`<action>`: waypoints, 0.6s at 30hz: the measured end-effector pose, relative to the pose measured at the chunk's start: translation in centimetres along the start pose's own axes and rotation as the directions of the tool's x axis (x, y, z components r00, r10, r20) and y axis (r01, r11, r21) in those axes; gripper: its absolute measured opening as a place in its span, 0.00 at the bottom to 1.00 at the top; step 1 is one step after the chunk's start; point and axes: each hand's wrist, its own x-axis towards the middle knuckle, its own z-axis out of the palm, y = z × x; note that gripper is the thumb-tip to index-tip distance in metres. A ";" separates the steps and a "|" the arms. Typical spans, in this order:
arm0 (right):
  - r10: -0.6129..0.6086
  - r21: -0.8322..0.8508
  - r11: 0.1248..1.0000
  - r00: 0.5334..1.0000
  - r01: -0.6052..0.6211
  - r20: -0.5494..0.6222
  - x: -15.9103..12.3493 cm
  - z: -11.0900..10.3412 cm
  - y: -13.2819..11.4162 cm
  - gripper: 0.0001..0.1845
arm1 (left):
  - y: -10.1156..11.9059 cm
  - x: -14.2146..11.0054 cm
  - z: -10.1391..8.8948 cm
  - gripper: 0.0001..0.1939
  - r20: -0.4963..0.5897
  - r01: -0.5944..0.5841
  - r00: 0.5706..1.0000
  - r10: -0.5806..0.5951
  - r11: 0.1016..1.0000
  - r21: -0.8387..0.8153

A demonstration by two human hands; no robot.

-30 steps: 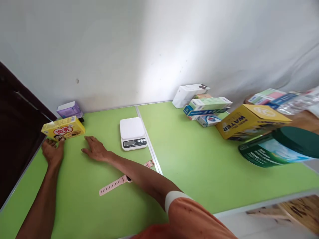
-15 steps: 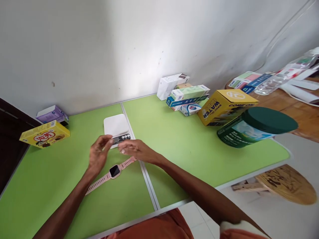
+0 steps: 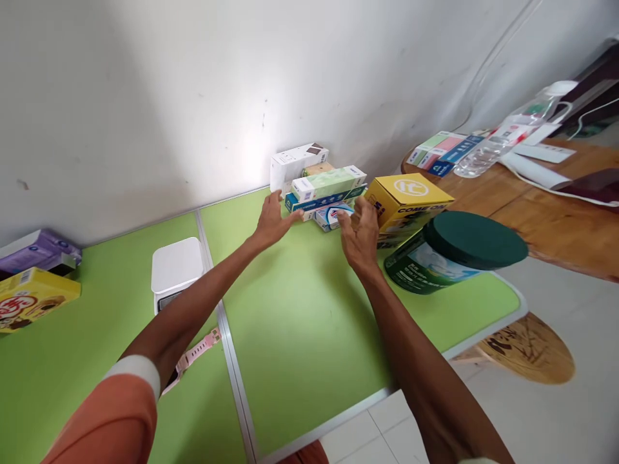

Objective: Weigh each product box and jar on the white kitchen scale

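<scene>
My left hand is open, thumb and fingers apart, at the left end of a small stack of boxes. On top lies a long pale green box; under it is a blue and green box. My right hand is at the right end of the stack, fingers curved and apart, holding nothing visible. Just in front of the stack is a small white and blue box, partly behind that hand. Whether either hand touches a box is hard to tell.
A yellow box and a dark green lidded tub stand to the right. Behind the stack is a white box. On the left are a kitchen scale, a pink-strapped watch, a yellow snack box and a purple box.
Both hands have moved from the scale and watch over to the stacked boxes, spreading apart around them. The view has turned right. The watch lies on the table as before, now partly behind my left arm.
</scene>
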 end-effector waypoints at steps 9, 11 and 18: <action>-0.033 -0.081 0.996 0.999 0.032 -0.016 3.4 4.7 2.5 0.49 | 0.0 8.4 4.1 0.36 0.086 -0.041 0.996 0.027 0.987 0.157; -0.022 -0.066 0.998 0.999 0.020 -0.031 3.1 4.6 2.8 0.48 | -0.2 8.1 3.8 0.29 0.085 -0.058 0.995 0.047 0.988 0.140; -0.030 0.012 0.999 0.993 0.032 -0.117 1.7 2.9 0.5 0.41 | 0.4 2.7 -1.0 0.27 0.019 -0.086 0.996 0.085 0.992 0.093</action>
